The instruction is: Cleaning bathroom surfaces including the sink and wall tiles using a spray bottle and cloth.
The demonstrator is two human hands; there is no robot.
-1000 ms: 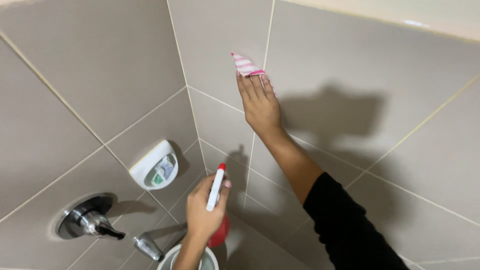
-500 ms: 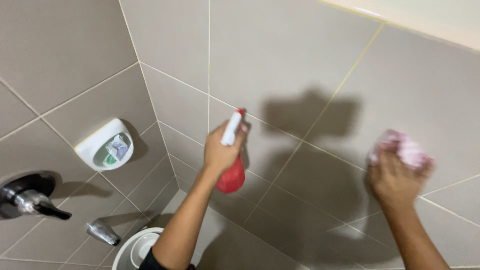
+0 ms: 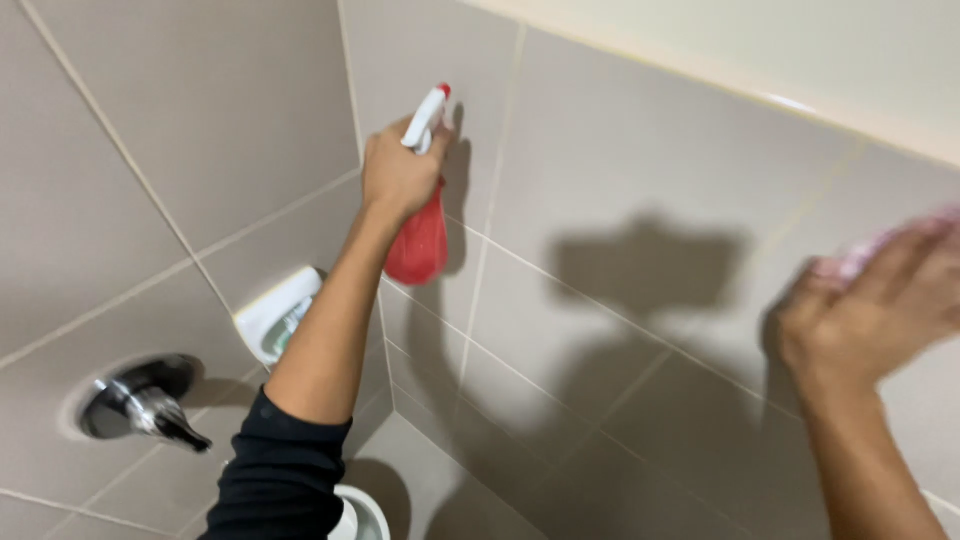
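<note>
The spray bottle is red with a white trigger head. The cloth is pink. The wall tiles are grey-beige, the sleeve black, the faucet handle shiny silver.

Even, fairly bright light falls from behind the viewer, casting soft dark shadows of head and arms onto the glossy grey-beige wall tiles. A small glare streak sits near the tiles' upper edge. The right hand is motion-blurred; the left hand is sharper.
</note>
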